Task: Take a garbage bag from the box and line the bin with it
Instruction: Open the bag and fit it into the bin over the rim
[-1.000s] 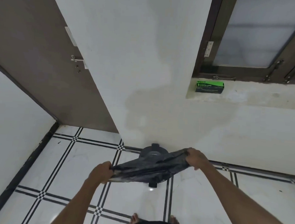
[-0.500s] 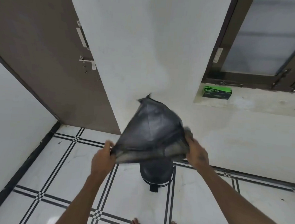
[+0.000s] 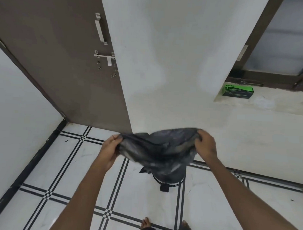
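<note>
Now the black garbage bag (image 3: pixel 160 148) hangs in mid-air at the centre of the frame, stretched between both hands just above the dark bin (image 3: pixel 169 176), which stands on the tiled floor (image 3: pixel 75 172) against the white wall and is mostly hidden behind the plastic. The left hand (image 3: pixel 109 147) has its grip pinched shut on the bag's left edge; the right hand (image 3: pixel 205 145) has its fingers curled over the upper right edge, also clamped on plastic. The green box (image 3: pixel 237 90) sits well apart on the window ledge (image 3: pixel 278 104) at the right of the frame, so the fetching part looks done.

The step in hand appears to be opening the bag's mouth. To do it well, each hand should probably hold only one layer of film, then pull apart so the mouth gapes. With the closed end hanging straight down over the bin, it can be lowered inside. Thin plastic like this clings to itself and may tear if jerked, so a steady spread is safer.
</note>
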Available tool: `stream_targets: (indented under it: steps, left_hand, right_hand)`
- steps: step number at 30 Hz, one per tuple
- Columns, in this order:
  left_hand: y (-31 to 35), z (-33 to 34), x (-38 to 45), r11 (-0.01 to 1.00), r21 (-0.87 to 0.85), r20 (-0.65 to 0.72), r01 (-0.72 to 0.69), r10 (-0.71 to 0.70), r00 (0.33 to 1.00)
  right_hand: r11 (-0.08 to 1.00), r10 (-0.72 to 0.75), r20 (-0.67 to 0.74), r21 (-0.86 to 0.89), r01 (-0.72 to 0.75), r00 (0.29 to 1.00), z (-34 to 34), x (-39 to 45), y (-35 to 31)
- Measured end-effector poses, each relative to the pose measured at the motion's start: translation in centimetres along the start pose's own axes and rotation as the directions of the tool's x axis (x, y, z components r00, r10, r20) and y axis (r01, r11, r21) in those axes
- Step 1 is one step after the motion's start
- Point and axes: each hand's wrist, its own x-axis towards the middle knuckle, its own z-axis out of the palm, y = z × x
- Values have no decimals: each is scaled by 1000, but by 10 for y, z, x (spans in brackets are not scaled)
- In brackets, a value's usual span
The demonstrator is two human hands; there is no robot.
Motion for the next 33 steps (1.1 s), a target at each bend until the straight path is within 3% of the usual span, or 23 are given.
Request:
stream_targets:
  steps: [2,4,7,11,15,22,26,30,33]
  left_hand:
    - [16,-3,0,979,-129,-54,-157,151,987]
    - [14,-13,-3,971,23,-44,-239,240,970]
    - [-23,-42,-5,857,485,41,-173,176,984]
    - [-72,-82,-10,677,729,-26,104,-124,992]
    - [-82,-95,-14,674,713,-85,193,-191,978]
    - [-56,-74,-6,756,630,-110,175,-136,985]
    - [-46,-55,8,829,526,-170,192,-119,978]
    - [-45,-31,24,915,351,-148,197,-154,977]
    - [-54,-10,37,911,362,-115,197,-167,979]
  right_hand:
    - [998,-42,-199,47,52,979,-4,-3,-16]
    - [995,-100,-232,-37,94,968,-3,-9,-18]
    - [958,18,49,-285,-3,999,10,-23,7]
    - [864,255,330,-500,-61,909,21,-58,54]
    - [846,383,365,-508,-163,849,23,-68,74]
    - [888,347,176,-377,-263,921,23,-49,59]
    - [929,266,91,-290,-230,960,23,-33,53]
    - [959,175,94,-242,-148,980,25,-22,52]
    - [965,140,152,-243,-101,978,26,-13,63]
